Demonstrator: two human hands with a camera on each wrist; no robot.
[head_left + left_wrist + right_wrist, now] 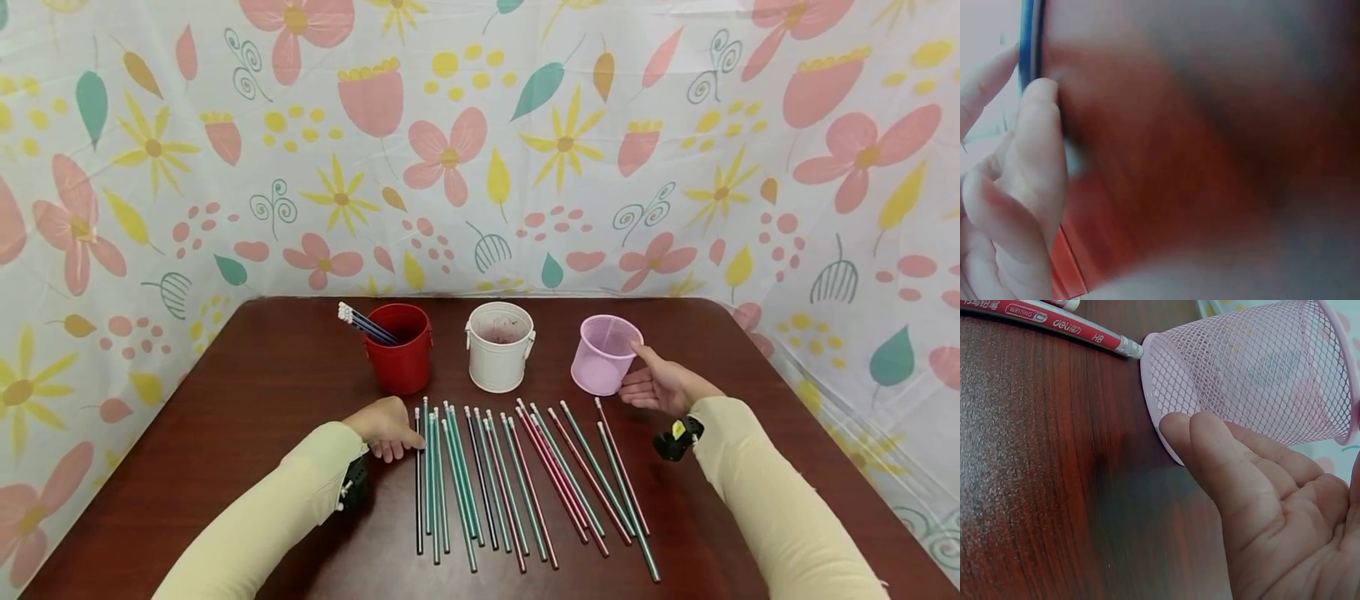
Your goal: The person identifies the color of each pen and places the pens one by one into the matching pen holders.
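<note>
A row of metallic pencils (459, 479) in teal, red and dark blue lies on the table, eraser ends toward the buckets. My left hand (384, 427) is at the row's left end, fingertips right at a dark blue pencil (418, 500). In the left wrist view the fingers come up to a blue pencil (1030, 44). My right hand (663, 383) is beside the pink mesh basket (597, 371), thumb by the rim and the other fingers extended along its side near the base. A red pencil (1079, 330) has its eraser close to that base.
Behind the row stand a red bucket (401, 367) with several dark blue pencils (371, 325) leaning in it and a white bucket (498, 362). The brown table (225, 433) ends at a flower-printed curtain (450, 225).
</note>
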